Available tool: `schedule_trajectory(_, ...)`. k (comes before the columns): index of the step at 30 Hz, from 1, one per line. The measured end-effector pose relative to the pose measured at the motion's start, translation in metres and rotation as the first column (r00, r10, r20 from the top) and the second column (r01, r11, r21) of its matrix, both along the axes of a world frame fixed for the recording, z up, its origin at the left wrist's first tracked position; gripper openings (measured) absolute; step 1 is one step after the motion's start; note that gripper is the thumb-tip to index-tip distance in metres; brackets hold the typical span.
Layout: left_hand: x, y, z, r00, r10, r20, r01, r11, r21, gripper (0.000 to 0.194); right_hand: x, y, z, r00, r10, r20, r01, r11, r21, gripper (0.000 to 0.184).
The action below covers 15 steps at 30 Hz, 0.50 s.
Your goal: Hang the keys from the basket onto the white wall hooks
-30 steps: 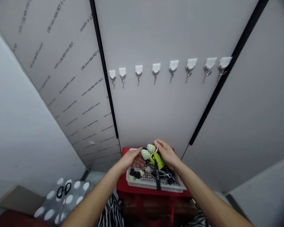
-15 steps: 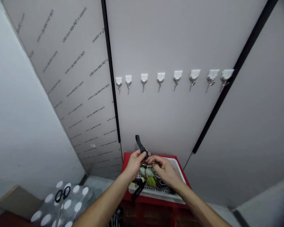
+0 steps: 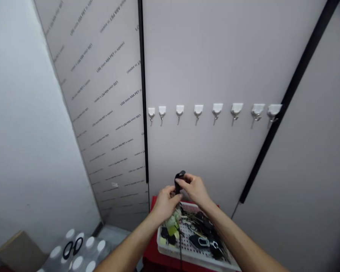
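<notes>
My left hand [image 3: 166,204] is closed in a pinch on the lower part of a black strap [image 3: 177,182]. With thumb and fingers, my right hand [image 3: 196,190] grips the same strap near its looped top. Below them is a white perforated basket [image 3: 195,258] holding keychains, black key fobs and metal clips. A pale green and yellow bundle [image 3: 172,223] hangs or lies under my left hand; whether it is joined to the strap I cannot tell. A thin dark cord runs down in front of the basket.
A row of several white wall hooks [image 3: 198,110] is fixed to the grey panel above my hands. The basket stands on a red surface [image 3: 151,257]. At lower left, black-handled scissors [image 3: 73,247] lie on white-capped bottles [image 3: 78,262], near a cardboard piece [image 3: 19,251].
My right hand has moved up from beside my left hand to the strap's upper end, which now bends toward the right. The view has shifted, showing more of the basket's contents.
</notes>
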State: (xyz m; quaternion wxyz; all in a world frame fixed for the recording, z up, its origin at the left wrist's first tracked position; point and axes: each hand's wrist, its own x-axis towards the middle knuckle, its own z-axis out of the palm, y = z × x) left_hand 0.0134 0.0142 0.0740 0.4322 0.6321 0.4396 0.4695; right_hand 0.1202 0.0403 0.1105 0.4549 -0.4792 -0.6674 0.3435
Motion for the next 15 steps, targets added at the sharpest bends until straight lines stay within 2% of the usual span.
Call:
schedule_trajectory(3, -0.006, 0.006, 0.006, 0.99, -0.022, 0.137, 0.032, 0.997, -0.066, 0.03, -0.008, 0.002, 0.016, 0.999, 0.032, -0.027, -0.031, 0.999, 0.021, 0.023)
schedule_trajectory(6, -0.013, 0.012, 0.016, 0.981, 0.02, 0.192, -0.011, 0.999, -0.051, 0.028, -0.018, 0.007, 0.031, 0.997, 0.079, -0.004, -0.079, 0.996, 0.043, 0.026)
schedule_trajectory(9, -0.021, 0.017, 0.029, 0.989, 0.08, 0.121, -0.085, 0.996, 0.036, 0.018, -0.03, 0.012, 0.044, 0.995, 0.088, 0.042, -0.092, 0.992, 0.089, 0.029)
schedule_trajectory(13, -0.033, 0.021, 0.046, 0.986, 0.165, 0.036, -0.168, 0.979, 0.111, 0.013, -0.045, 0.016, 0.059, 0.991, 0.129, 0.045, -0.133, 0.983, 0.125, 0.022)
schedule_trajectory(15, -0.039, 0.023, 0.055, 0.979, 0.205, 0.016, -0.205, 0.968, 0.146, 0.014, -0.052, 0.017, 0.067, 0.988, 0.152, 0.036, -0.156, 0.97, 0.184, 0.018)
